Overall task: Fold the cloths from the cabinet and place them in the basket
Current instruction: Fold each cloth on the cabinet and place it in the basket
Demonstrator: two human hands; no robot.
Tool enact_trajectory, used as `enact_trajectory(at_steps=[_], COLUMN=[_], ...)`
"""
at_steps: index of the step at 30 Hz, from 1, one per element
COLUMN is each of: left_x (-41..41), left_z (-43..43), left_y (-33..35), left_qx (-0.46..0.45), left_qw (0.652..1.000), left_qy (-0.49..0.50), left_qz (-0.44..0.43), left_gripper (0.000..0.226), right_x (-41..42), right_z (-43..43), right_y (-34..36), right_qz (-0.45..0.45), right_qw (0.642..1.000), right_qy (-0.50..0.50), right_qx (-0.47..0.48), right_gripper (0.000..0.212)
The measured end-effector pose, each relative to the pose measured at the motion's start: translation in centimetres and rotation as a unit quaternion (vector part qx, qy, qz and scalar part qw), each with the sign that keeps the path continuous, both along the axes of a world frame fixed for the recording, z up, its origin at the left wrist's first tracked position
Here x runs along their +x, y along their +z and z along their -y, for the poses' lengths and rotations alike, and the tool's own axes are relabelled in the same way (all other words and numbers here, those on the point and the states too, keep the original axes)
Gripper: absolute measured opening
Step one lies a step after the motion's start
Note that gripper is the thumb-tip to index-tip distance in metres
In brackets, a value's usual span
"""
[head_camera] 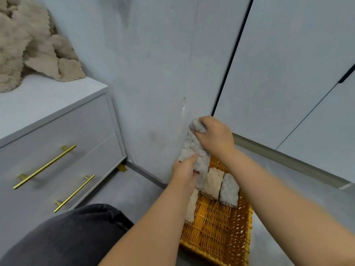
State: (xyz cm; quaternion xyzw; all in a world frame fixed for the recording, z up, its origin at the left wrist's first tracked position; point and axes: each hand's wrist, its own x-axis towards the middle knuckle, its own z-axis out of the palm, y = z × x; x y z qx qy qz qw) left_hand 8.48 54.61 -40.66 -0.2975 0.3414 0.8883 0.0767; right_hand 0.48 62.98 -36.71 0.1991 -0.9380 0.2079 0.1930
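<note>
Head view: left hand (185, 169) and right hand (215, 137) both grip a grey cloth (194, 148) over the far-left corner of the basket (217, 227); released unevenly, its fold could spring open onto the folded cloths (221, 186).

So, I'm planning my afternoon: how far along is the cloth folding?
Done: a folded beige cloth, a folded grey cloth and a second folded beige cloth, partly behind the forearm, lie in the orange woven basket. In hand: the left grip and right grip hold a fluffy grey cloth over it. Left: a heap of unfolded beige cloths on the white drawer cabinet.
</note>
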Motion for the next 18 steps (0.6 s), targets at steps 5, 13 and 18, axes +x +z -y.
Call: enact_trajectory(at_steps=[5,13,18], left_x=[-0.4,-2.0,-2.7], left_z=[0.3,-0.1,0.2], left_y=[-1.8,-5.2,-6.6], left_qx=[-0.087,-0.157,-0.161], left_qw=[0.992,0.975,0.972], left_qy=[-0.083,-0.135,-0.145], left_qz=[0.028,0.085,0.086], left_gripper=[0.038,0.04,0.036], right_x=[-1.0,-1.1,0.1], right_z=[-2.5,-5.8,-6.3], right_y=[-1.4,-8.0,-11.2], right_qz=[0.263,0.51,0.56], right_qw=[0.911,0.509,0.43], right_qy=[-0.072,-0.149,-0.098], right_qx=[-0.309,-0.677,-0.702], right_gripper=[0.026,0.03,0.062])
